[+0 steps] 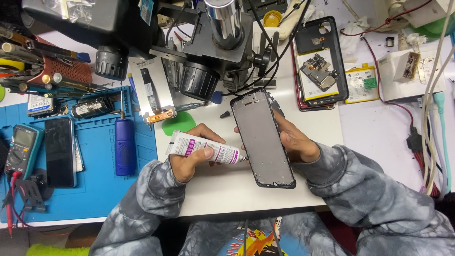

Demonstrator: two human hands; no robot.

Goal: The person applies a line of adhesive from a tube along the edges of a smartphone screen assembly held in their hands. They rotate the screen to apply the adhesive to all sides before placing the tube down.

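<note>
Hands work close together at the front edge of a white bench (313, 189). Left hand (192, 159) is closed around a white glue tube (201, 147) with purple print, thumb on top, fingers wrapped beneath; the tube lies nearly level, its fine nozzle pointing right and meeting the left long edge of a phone frame (263, 137). Right hand (296, 140) grips that frame from its right side, fingers behind and thumb on the edge. Frame is a dark rim with a grey inner panel, held tilted, top end up toward the microscope (213, 52), bottom end just above the bench. Both sleeves are grey tie-dye.

Around them:
- Green round pad (177, 124) just beyond the left hand, on the bench.
- Silvery phone back panel (152, 92) with an orange strip at its lower end, left of the microscope base.
- Blue work mat (95, 175) to the left, carrying a blue cylindrical tool (124, 147), a black phone (59, 151) lying flat, and a teal multimeter (21, 149) with red leads.
- Opened phone shell (320, 64) with exposed circuit board, well beyond the right hand; a loose flat battery (361, 84) just right of it.
- Bundle of cables (433, 137) down the right edge.
</note>
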